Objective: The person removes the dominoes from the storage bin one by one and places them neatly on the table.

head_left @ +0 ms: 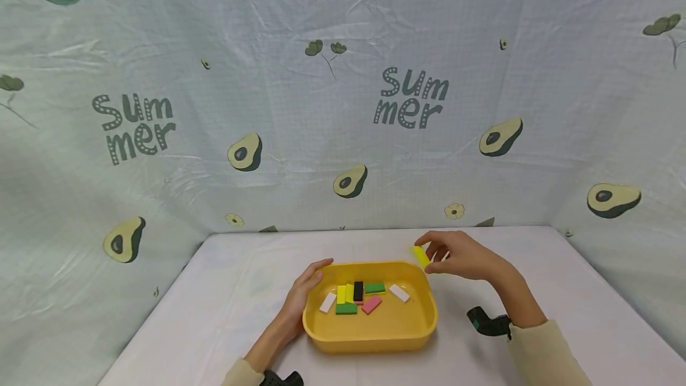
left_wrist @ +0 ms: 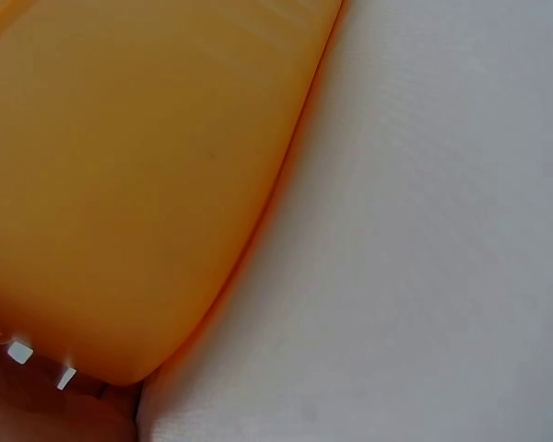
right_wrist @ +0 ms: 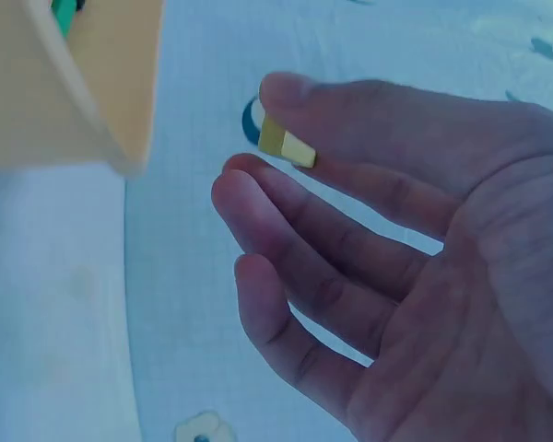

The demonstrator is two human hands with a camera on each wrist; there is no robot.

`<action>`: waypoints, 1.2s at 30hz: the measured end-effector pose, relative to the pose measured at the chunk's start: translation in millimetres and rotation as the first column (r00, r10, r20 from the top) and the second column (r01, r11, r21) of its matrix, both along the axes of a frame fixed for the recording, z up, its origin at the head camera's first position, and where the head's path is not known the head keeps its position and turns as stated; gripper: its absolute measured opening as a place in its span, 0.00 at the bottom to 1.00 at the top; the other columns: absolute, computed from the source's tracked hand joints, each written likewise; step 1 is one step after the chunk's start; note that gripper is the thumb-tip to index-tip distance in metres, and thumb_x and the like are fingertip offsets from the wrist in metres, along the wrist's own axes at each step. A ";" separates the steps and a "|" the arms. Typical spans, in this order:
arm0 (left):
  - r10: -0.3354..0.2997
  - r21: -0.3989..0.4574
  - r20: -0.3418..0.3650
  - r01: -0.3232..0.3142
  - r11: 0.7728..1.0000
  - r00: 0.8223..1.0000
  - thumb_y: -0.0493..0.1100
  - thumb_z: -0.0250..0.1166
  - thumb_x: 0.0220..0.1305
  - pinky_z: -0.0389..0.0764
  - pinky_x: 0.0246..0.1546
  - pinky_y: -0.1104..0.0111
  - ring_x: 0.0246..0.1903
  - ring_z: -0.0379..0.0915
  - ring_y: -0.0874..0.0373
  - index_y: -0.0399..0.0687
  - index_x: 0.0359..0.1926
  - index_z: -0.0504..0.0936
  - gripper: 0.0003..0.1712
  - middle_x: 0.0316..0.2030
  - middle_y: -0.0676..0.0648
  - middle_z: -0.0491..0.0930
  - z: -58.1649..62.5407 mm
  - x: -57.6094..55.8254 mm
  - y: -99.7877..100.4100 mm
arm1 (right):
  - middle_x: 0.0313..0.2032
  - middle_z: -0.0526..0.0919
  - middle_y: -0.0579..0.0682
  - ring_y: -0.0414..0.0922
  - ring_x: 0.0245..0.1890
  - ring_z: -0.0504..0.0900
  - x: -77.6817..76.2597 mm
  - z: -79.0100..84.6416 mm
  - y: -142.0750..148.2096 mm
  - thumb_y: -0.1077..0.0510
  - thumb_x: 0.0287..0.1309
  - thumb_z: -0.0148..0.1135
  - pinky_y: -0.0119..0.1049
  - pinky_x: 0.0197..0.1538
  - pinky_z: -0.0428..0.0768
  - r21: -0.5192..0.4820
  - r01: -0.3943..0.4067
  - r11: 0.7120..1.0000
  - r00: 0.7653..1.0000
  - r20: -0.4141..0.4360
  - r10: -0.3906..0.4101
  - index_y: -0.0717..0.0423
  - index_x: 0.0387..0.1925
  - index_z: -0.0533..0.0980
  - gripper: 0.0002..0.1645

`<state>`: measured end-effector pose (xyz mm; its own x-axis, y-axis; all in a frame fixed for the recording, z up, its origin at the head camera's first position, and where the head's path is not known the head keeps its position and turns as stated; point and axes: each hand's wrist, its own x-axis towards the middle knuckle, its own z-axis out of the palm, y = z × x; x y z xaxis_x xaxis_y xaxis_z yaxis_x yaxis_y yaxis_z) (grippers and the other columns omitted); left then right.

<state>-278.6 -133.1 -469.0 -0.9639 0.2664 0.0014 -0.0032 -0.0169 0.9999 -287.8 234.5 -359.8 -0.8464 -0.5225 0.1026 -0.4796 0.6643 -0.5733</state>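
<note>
A yellow rectangular tub (head_left: 370, 343) stands on the table, and my left hand (head_left: 300, 295) grips its left side, the thumb lying at the rim. In the left wrist view the tub's smooth outer wall (left_wrist: 147, 184) fills the left half. My right hand (head_left: 465, 256) pinches a small yellow block (head_left: 421, 257) between thumb and fingertips, just beyond the tub's back right corner. The right wrist view shows that block end-on, with the other fingers loosely bent below. Inside the tub lie several small blocks: yellow, green, pink, white, and a black block (head_left: 358, 291).
A white cloth covers the table (head_left: 241, 273). Behind it hangs a pale sheet (head_left: 300, 106) printed with avocados, leaves and lettering. Dark wrist devices sit at both wrists, the right device (head_left: 489, 321) jutting out over the table.
</note>
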 end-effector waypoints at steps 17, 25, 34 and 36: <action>0.024 -0.007 0.025 -0.024 1.000 0.999 0.53 0.47 0.80 0.62 0.77 0.50 0.71 0.66 0.48 0.47 0.77 0.65 0.31 0.75 0.41 0.65 2.4 4.4 0.2 | 0.37 0.83 0.50 0.43 0.34 0.79 -21.0 -42.2 41.1 0.57 0.56 0.76 0.35 0.37 0.81 -0.050 0.194 0.980 0.981 0.039 -0.192 0.59 0.57 0.79 0.27; 0.023 -0.007 0.030 -0.023 1.000 0.999 0.52 0.47 0.80 0.64 0.75 0.52 0.71 0.67 0.48 0.47 0.77 0.65 0.30 0.75 0.41 0.65 3.1 2.9 0.3 | 0.36 0.82 0.52 0.45 0.34 0.76 -33.5 -72.4 47.2 0.58 0.55 0.76 0.36 0.37 0.78 -0.064 0.264 0.962 0.962 0.085 -0.258 0.62 0.56 0.79 0.28; 0.023 -0.004 0.032 -0.023 1.000 0.999 0.52 0.48 0.80 0.66 0.74 0.53 0.70 0.67 0.48 0.47 0.76 0.65 0.30 0.75 0.41 0.66 2.1 2.5 1.1 | 0.37 0.81 0.52 0.46 0.36 0.75 -40.6 -92.6 43.8 0.58 0.53 0.76 0.38 0.39 0.77 -0.060 0.331 0.942 0.937 0.135 -0.321 0.64 0.57 0.79 0.29; 0.026 -0.002 0.032 -0.025 1.000 0.999 0.52 0.48 0.80 0.66 0.74 0.54 0.70 0.67 0.48 0.47 0.76 0.65 0.30 0.75 0.42 0.66 1.9 2.5 1.3 | 0.36 0.81 0.52 0.46 0.36 0.75 -42.4 -95.5 42.3 0.58 0.53 0.77 0.38 0.40 0.77 -0.055 0.342 0.938 0.934 0.128 -0.333 0.63 0.56 0.79 0.29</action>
